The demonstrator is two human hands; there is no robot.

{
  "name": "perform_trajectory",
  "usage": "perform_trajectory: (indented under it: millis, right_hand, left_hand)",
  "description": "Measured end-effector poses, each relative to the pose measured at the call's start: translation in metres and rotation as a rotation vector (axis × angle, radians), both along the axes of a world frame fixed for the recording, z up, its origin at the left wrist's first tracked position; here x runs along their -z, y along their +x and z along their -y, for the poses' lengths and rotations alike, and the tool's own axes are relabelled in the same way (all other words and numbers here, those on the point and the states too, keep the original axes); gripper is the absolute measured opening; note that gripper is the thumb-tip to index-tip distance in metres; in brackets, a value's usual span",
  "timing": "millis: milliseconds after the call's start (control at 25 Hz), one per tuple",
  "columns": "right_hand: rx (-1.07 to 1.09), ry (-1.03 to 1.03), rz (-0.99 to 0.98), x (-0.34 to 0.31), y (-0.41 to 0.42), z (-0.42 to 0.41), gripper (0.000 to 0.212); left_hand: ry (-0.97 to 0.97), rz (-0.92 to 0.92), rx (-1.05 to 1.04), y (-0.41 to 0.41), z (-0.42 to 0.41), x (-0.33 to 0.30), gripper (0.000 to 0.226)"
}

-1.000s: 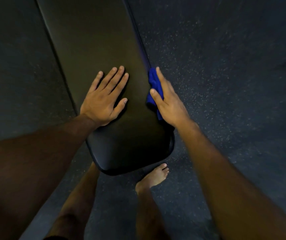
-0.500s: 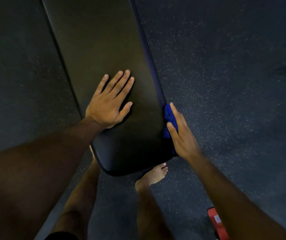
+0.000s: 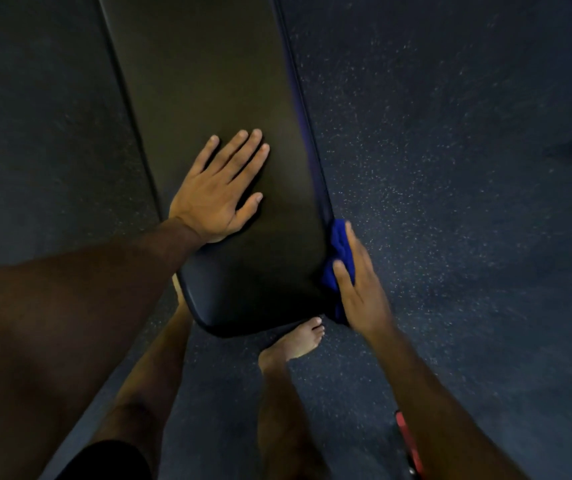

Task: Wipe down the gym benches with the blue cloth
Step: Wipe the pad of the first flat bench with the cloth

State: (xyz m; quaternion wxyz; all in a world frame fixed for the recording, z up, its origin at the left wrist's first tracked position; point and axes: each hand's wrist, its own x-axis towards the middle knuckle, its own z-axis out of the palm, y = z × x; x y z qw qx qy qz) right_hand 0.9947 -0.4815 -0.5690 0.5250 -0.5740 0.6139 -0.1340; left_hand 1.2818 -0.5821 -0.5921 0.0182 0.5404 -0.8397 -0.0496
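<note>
From the head view, the left hand [image 3: 217, 195] lies flat with fingers straight on the black gym bench [image 3: 208, 98], while the right hand [image 3: 360, 289], fingers straight, presses the blue cloth [image 3: 338, 244] against the bench's right side edge near its near end, above the speckled floor [image 3: 451, 168].

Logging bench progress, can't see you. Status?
Left hand flat on bench pad. Right hand presses blue cloth against pad's right edge, near the end. Nothing in the way.
</note>
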Motion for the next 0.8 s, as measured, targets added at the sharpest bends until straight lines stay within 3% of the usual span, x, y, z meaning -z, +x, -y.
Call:
perform_trajectory:
  millis: [120, 280, 440, 520, 640, 800]
  right_hand:
    - [0.069, 0.040, -0.014, 0.003, 0.004, 0.000, 0.051]
    - [0.061, 0.026, -0.016, 0.003, 0.035, 0.085, 0.053]
    - [0.017, -0.036, -0.073, -0.039, 0.034, 0.146, 0.055]
    - [0.093, -0.092, -0.042, -0.057, 0.027, 0.168, 0.054]
    - [0.097, -0.121, -0.020, -0.060, 0.028, 0.191, 0.053]
    - [0.093, -0.022, -0.003, -0.016, 0.076, 0.197, 0.052]
  left_hand:
    - [-0.011, -0.006, 0.004, -0.003, -0.002, 0.001, 0.068]
    - [0.013, 0.029, -0.013, 0.001, 0.004, -0.002, 0.070]
    - [0.080, -0.004, 0.040, -0.003, 0.024, -0.033, 0.062]
    - [0.046, -0.026, -0.061, 0.005, 0.071, -0.042, 0.052]
    - [0.066, 0.016, -0.354, 0.027, 0.139, -0.039, 0.064]
    - [0.074, 0.006, -0.398, 0.033, 0.153, -0.002, 0.074]
